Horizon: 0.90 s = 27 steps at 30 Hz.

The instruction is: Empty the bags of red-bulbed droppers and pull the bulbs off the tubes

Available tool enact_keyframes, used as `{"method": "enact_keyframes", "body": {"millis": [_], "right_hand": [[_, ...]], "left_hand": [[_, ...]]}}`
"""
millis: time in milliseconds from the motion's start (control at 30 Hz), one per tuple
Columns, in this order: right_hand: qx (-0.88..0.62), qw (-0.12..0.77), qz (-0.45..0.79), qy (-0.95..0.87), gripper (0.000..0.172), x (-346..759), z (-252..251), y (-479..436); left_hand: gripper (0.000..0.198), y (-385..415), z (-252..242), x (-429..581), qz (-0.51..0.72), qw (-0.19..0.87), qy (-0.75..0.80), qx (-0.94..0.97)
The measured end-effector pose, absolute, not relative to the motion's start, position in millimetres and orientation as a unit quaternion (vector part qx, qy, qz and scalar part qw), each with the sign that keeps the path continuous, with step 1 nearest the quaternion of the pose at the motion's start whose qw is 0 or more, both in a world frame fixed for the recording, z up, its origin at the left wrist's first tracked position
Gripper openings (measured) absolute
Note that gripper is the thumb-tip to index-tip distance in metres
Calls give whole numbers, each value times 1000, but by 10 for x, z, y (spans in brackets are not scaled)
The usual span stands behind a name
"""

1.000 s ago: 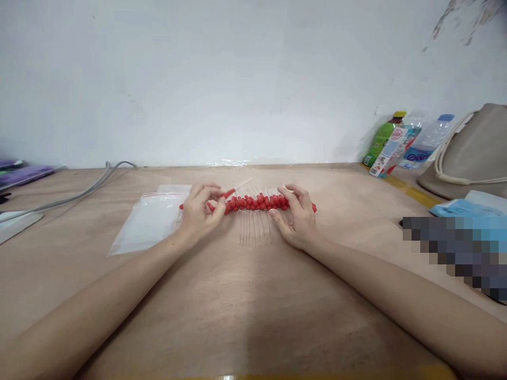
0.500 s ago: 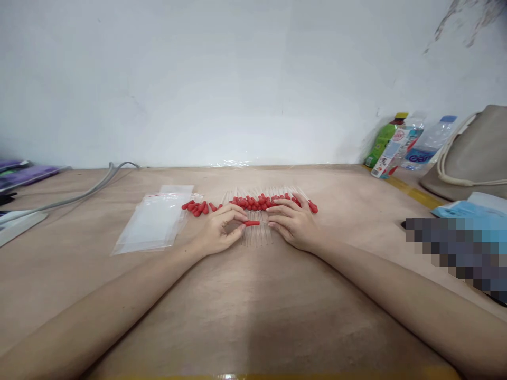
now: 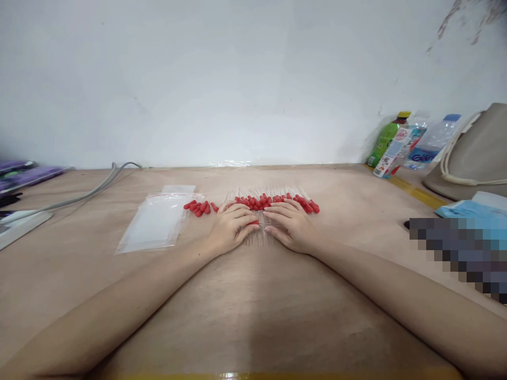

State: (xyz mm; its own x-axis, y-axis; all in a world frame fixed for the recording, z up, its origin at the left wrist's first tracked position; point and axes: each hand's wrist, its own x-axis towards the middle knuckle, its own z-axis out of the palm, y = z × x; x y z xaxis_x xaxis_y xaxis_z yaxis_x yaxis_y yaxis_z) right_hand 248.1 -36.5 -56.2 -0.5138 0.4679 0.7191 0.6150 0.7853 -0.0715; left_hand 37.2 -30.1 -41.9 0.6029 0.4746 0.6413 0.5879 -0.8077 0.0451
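A row of clear glass droppers with red rubber bulbs (image 3: 273, 201) lies across the middle of the wooden table (image 3: 245, 311). Several loose red bulbs (image 3: 198, 207) lie to the left of the row. My left hand (image 3: 232, 228) rests fingers down on the clear tubes, its fingertips pinching a red bulb (image 3: 253, 223). My right hand (image 3: 290, 227) lies beside it, fingers curled down on the tubes, its fingertips almost touching the left hand's.
A stack of clear zip bags (image 3: 156, 221) lies left of the droppers. A grey cable (image 3: 79, 198) runs along the far left. Bottles (image 3: 400, 142) and a beige bag (image 3: 475, 153) stand at the right by the wall.
My left hand came down from the row's left end to the clear tubes with a red bulb. My right hand moved in to meet it, and both hands closed together.
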Motion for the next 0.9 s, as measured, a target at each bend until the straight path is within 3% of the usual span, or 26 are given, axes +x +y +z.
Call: {"method": "enact_keyframes", "body": {"millis": [200, 900], "right_hand": [[-271, 383, -47, -882, 26, 2467, -622, -313], [-218, 407, -103, -881, 25, 2673, -634, -314]], "left_hand": [[21, -317, -429, 392, -318, 102, -301, -893], [29, -392, -326, 221, -229, 90, -344, -906]]}}
